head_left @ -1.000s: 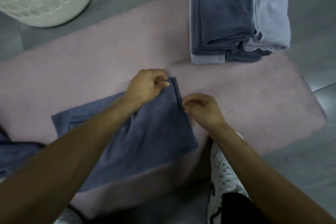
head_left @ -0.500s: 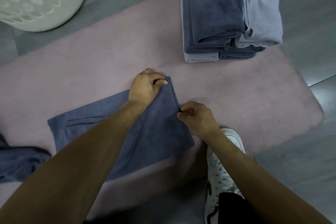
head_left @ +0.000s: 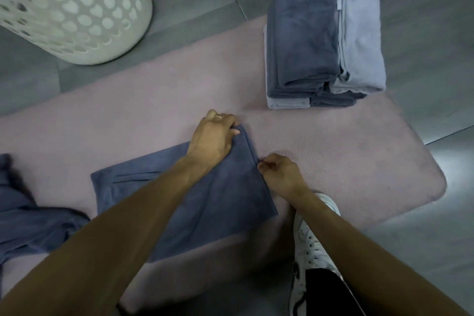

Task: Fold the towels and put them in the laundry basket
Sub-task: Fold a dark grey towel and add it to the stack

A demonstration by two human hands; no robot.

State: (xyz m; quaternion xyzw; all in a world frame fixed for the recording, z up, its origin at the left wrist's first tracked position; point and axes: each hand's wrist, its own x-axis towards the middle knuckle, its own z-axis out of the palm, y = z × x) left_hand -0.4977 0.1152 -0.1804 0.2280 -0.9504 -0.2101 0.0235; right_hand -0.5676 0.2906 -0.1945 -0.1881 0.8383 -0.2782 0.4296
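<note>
Pink mat (head_left: 333, 161) (towel (head_left: 218, 200) atop) on grey floor (head_left: 423, 33).

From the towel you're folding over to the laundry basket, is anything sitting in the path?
Nothing visible. Between the blue towel, held by the left hand and right hand, and the laundry basket lie only bare pink mat and floor. The folded stack sits off to the right.
</note>
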